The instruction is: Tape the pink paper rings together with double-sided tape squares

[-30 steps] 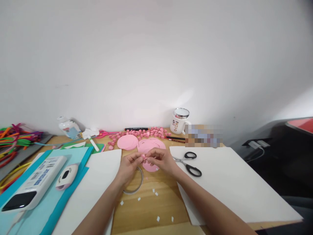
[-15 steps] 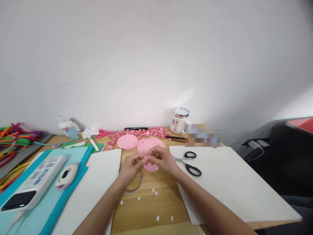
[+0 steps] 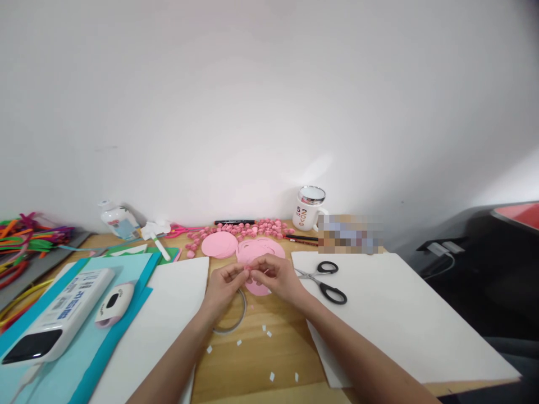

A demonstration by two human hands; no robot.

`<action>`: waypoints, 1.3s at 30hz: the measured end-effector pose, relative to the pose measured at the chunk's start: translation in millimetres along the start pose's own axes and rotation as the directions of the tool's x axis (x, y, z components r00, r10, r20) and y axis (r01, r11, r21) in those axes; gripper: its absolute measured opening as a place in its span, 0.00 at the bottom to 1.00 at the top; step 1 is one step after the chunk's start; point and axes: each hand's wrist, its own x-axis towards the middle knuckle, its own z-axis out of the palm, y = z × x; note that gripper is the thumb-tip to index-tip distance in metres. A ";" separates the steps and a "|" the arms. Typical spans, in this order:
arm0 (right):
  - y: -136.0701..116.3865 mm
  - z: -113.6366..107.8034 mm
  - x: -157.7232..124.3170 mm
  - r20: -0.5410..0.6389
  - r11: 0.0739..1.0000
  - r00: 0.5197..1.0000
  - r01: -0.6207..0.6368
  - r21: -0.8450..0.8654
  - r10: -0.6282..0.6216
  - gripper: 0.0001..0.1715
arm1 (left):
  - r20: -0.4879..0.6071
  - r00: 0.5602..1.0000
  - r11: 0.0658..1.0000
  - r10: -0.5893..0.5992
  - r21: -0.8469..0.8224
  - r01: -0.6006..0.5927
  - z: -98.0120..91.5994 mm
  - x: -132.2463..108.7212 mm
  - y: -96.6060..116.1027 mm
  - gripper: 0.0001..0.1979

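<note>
My left hand (image 3: 226, 284) and my right hand (image 3: 275, 276) meet fingertip to fingertip over the wooden table, both pinching a small pink paper piece (image 3: 247, 269) mostly hidden by the fingers. Pink paper circles (image 3: 261, 247) lie beneath and behind the hands. Another stack of pink circles (image 3: 219, 244) is to the left. Many small pink rolled pieces (image 3: 269, 226) are scattered along the wall. A roll of tape (image 3: 231, 330) lies below my left hand. Black-handled scissors (image 3: 322, 280) rest just right of my right hand on white paper.
White sheets (image 3: 400, 314) flank the hands. At left are a power bank (image 3: 63, 314), a small white device (image 3: 115, 304), a bottle (image 3: 120, 220) and colourful pipe cleaners (image 3: 37, 235). A mug (image 3: 306, 213) and pens (image 3: 302, 239) stand or lie behind. Small white bits (image 3: 272, 376) dot the table.
The fingers have shifted slightly around the pink piece, which now shows less. The hands are otherwise in nearly the same place.
</note>
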 end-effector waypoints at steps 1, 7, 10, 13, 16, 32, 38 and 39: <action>1.3 0.1 0.1 -0.002 1.000 1.000 -0.008 0.015 0.008 0.09 | -0.005 1.000 1.000 -0.006 -0.004 0.006 0.3 -0.1 -0.1 0.11; 3.3 0.8 0.3 0.002 0.997 0.999 -0.032 0.066 0.032 0.08 | -0.007 1.000 0.999 -0.021 -0.039 0.021 3.6 -1.4 1.5 0.12; 2.1 1.4 -0.2 -0.005 0.999 1.000 -0.028 0.040 0.028 0.08 | -0.015 1.000 1.000 -0.006 -0.029 0.006 4.6 -1.5 2.0 0.13; 2.4 1.9 -0.6 0.003 1.000 1.000 -0.021 0.015 0.021 0.08 | -0.023 1.000 1.000 0.005 0.011 -0.005 4.8 -1.4 2.1 0.13; 3.3 2.1 -0.7 0.005 1.000 1.000 -0.009 -0.015 0.009 0.07 | -0.029 0.999 0.999 0.018 0.034 -0.017 5.0 -1.6 2.0 0.13; 3.0 -0.1 -2.9 0.033 0.976 0.996 0.086 -0.199 -0.081 0.07 | -0.059 0.998 0.999 0.006 0.038 -0.004 3.6 -1.2 -1.2 0.14; 3.5 -1.1 -3.0 0.010 0.965 0.991 0.130 -0.228 -0.131 0.09 | -0.049 0.998 0.999 -0.046 -0.023 0.045 2.2 0.0 -4.5 0.15; 3.4 -1.2 -3.0 0.008 0.963 0.990 0.137 -0.232 -0.139 0.09 | -0.046 0.997 0.998 -0.057 -0.042 0.055 2.1 0.5 -5.9 0.16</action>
